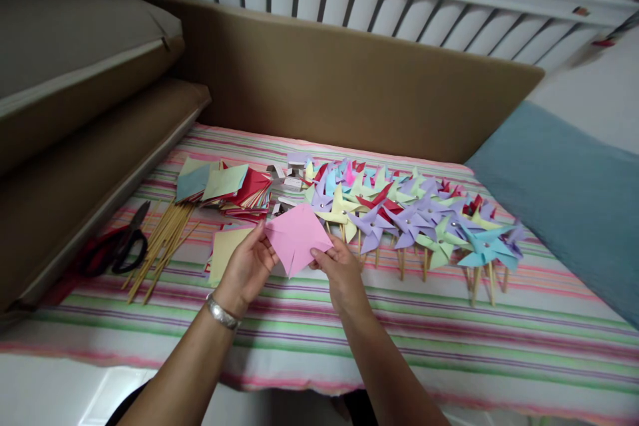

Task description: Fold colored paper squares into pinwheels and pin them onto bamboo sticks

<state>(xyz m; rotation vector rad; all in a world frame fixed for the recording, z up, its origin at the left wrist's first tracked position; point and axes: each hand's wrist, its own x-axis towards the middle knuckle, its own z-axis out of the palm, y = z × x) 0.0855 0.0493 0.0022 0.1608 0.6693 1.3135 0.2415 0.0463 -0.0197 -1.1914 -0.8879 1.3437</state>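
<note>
Pink paper square (298,237) held between left hand (248,271) and right hand (343,271)

The square is at the centre of the frame, turned cornerwise, with slits running inward from its corners. The left hand's fingers are clamped on its left corner; the right hand's thumb and fingers pinch its right corner. A silver bracelet (222,312) is on the left wrist.

Just left of centre, a yellow sheet (227,255) lies beside the left hand on the striped cloth (309,319). Above it are stacked coloured papers (249,188). Further left, thin wooden sticks (162,249) lie in a loose bundle, with dark-handled scissors (128,245) just beside them.

Right of centre, assembled pinwheels (409,223) in purple, green, yellow, red and blue lie close together, overlapping, their sticks towards the lower edge. A brown panel (339,83) stands across the upper middle; a blue surface (564,193) occupies the right side.
</note>
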